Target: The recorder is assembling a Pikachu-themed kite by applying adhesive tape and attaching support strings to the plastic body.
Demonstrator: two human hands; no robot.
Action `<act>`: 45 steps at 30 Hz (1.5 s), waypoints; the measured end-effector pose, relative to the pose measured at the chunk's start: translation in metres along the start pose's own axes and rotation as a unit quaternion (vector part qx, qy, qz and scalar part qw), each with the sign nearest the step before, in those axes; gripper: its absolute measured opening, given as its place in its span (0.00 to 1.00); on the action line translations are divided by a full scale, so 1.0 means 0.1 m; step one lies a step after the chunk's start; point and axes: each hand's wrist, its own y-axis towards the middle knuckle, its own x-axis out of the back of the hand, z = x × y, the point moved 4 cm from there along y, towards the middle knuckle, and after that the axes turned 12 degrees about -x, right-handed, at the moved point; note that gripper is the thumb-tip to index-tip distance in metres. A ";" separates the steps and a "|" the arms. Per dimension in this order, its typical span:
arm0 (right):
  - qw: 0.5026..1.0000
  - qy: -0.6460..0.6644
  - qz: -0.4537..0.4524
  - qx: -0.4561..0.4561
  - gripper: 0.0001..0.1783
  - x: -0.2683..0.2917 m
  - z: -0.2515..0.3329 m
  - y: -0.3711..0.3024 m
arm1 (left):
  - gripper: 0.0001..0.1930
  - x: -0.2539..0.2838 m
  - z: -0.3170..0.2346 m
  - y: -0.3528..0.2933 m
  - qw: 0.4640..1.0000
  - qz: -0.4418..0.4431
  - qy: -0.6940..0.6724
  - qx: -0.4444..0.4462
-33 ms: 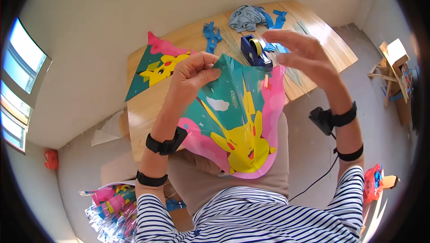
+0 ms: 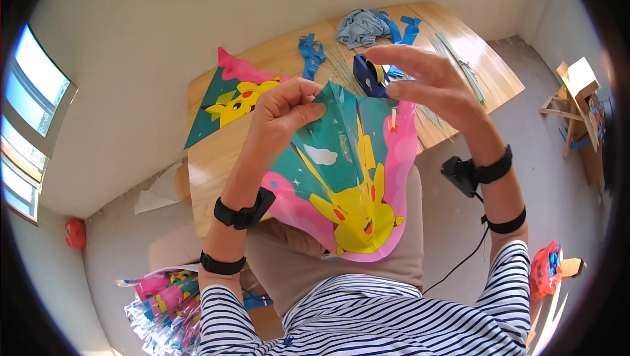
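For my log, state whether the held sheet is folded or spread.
Mostly spread: the sheet fans out from the left hand, creases running along it.

My plastic sheet (image 2: pixel 344 175) is deep teal with white sparkles and a white cloud, bordered in wavy pink, and its cartoon figure (image 2: pixel 361 208) is bright yellow with red cheeks. The second sheet (image 2: pixel 230 101) carries the same teal, pink and yellow. I see pale tan wood grain on the table (image 2: pixel 211 172), navy on the tape dispenser (image 2: pixel 361 75), bright blue on the strips (image 2: pixel 311 55) and grey-blue on the cloth (image 2: pixel 359 29). My shirt (image 2: pixel 367 313) is white with navy stripes, my trousers (image 2: pixel 412 225) are plain beige, my arm straps (image 2: pixel 241 214) black. The bundle (image 2: pixel 169 303) mixes pink, teal, yellow and silvery white; the bag (image 2: pixel 542 276) is red.
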 end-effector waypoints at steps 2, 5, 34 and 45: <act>0.997 0.053 0.058 -0.019 0.25 -0.26 0.05 0.16 | 0.07 -0.03 -0.04 -0.04 1.000 0.008 -0.009 0.001; 0.976 0.167 0.122 -0.070 0.18 -0.48 0.02 0.25 | 0.06 -0.06 -0.16 -0.08 1.000 0.015 -0.001 0.003; 0.997 0.072 0.000 0.033 0.06 -0.69 0.22 0.05 | 0.08 -0.24 -0.42 -0.19 0.982 -0.114 0.078 -0.125; 0.995 0.020 -0.041 0.084 0.10 -0.72 0.30 0.00 | 0.05 -0.23 -0.42 -0.16 0.988 -0.116 0.050 -0.087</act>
